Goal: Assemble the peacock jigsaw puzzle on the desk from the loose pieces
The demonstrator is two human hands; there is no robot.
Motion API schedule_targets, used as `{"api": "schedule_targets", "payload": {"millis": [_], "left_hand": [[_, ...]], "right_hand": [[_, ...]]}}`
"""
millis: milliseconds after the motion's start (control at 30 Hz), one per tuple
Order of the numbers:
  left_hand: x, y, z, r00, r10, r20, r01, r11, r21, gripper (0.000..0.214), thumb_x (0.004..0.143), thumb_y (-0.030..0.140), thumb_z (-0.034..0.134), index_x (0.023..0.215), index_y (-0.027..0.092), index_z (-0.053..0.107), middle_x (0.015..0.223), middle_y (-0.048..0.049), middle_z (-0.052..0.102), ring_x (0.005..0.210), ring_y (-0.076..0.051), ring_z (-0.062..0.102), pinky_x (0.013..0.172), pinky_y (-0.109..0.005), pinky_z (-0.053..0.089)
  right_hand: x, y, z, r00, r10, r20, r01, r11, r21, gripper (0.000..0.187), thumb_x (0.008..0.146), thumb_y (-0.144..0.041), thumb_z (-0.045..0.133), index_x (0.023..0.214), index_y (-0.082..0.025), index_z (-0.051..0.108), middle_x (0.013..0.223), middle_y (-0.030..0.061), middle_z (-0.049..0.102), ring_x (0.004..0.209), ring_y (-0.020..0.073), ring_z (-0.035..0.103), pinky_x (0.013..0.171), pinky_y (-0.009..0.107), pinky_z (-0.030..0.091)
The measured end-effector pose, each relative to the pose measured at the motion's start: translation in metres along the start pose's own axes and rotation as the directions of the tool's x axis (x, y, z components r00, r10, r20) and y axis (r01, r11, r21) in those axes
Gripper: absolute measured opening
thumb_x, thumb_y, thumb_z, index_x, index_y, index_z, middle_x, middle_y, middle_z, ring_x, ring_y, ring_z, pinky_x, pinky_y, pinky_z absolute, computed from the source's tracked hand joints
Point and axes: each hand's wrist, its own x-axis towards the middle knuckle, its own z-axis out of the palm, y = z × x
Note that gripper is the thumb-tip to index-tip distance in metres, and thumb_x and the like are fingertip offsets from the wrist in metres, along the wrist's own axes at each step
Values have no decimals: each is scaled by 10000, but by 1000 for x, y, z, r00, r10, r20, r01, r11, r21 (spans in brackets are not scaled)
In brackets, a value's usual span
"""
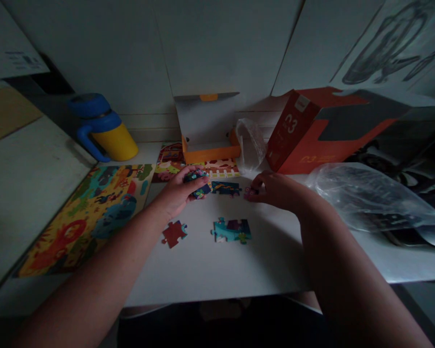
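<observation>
left hand (177,193): fingers curled round a small clutch of puzzle pieces (198,182), low over the surface (239,270), just left of the joined strip (225,187).
right hand (275,189): fingers pinched narrow on a pink piece (249,194), down at the surface, just right of the strip.
handling: looks like thin card, so light and fairly stiff, though tabs would likely bend if forced. Best held by the edges, thumb against fingertip. Flat pieces are probably easier to slide than to lift.
loose: red piece (174,233) and teal pair (232,230) lie nearer the body, apart from both hands.
around: finished puzzle (90,212) on the left, cup (103,128) behind it, red box (311,130) far right.
in the way: orange box (206,145) and small bag (250,145) crowd the far side. Big bag (369,198) lies close by the right forearm.
</observation>
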Motion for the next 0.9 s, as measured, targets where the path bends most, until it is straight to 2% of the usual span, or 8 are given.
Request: {"api": "schedule_targets", "payload": {"millis": [100, 200, 467, 733, 900], "left_hand": [[-1, 2, 2, 1000, -10, -9, 10, 1000, -10, 622, 650, 360, 987, 1181, 239, 687, 1241, -73, 660, 939, -199, 695, 637, -292, 626], [-2, 4, 3, 1000, -17, -14, 17, 1000, -12, 612, 649, 353, 988, 1171, 235, 691, 1238, -74, 663, 926, -196, 694, 635, -294, 624], [-1, 1, 1, 1000, -5, -3, 5, 1000, -6, 567, 676, 353, 972, 1160, 246, 697, 1249, -72, 671, 956, -202, 699, 645, -287, 623], [0, 0, 1, 1000, -4, -18, 4, 1000, -14, 595, 649, 349, 986, 1152, 238, 689, 1242, -77, 682, 933, -202, 717, 636, -289, 622], [1, -1, 1, 1000, 4, -10, -4, 1000, -16, 567, 669, 343, 974, 1148, 238, 692, 1253, -84, 679, 956, -211, 716, 639, -286, 621]], "right_hand": [[-2, 0, 1, 999, 23, -32, -23, 1000, -15, 482, 884, -620, 724, 1074, -180, 773, 1090, 158, 765, 913, 301, 733, 782, 388, 544], [-5, 0, 2, 998, 44, -51, -45, 999, -21, 493, 859, -623, 749, 1086, -186, 776, 1117, 163, 762, 928, 316, 735, 783, 402, 562], [-4, -3, -1, 1000, -23, -13, 22, 999, -41, 433, 855, -603, 760, 1079, -234, 775, 1138, 135, 740, 939, 304, 726, 812, 407, 565], [-6, -8, 8, 976, -217, 15, 215, 972, 98, 474, 833, -533, 800, 1175, -218, 711, 1173, 118, 730, 1023, 282, 708, 890, 372, 541], [-5, -20, 13, 965, -260, 11, 258, 962, 93, 442, 854, -509, 786, 1164, -213, 680, 1161, 112, 728, 1000, 274, 700, 870, 361, 531]]}}
